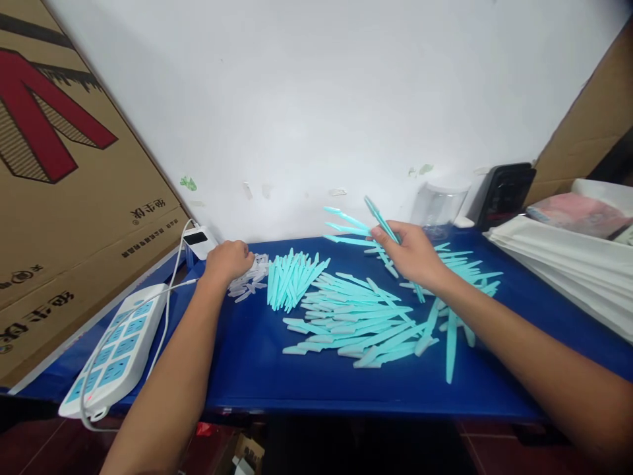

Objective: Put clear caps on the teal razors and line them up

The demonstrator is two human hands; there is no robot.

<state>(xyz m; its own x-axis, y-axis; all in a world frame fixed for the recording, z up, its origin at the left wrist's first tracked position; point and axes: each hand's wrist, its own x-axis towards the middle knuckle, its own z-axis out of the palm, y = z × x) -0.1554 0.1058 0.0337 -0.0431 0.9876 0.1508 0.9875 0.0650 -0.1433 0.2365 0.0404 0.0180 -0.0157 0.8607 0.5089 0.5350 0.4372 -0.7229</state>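
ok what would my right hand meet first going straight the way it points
Probably the white wall; the teal sticks in the right hand might touch it first, though depth is unclear.

Slim turquoise sticks (pixel 359 315) lie in loose heaps; small translucent pieces (pixel 250 280), perhaps caps, cluster alongside.

On my feed I am seeing a white wall (pixel 316 112) rising behind the blue bench (pixel 247 376), with green scraps (pixel 188 183) clinging low on it. Printed cardboard (pixel 74 218) is filling the left side, plain cardboard (pixel 588 122) is standing at far right, and dark red floor tiles (pixel 499 450) are showing below.
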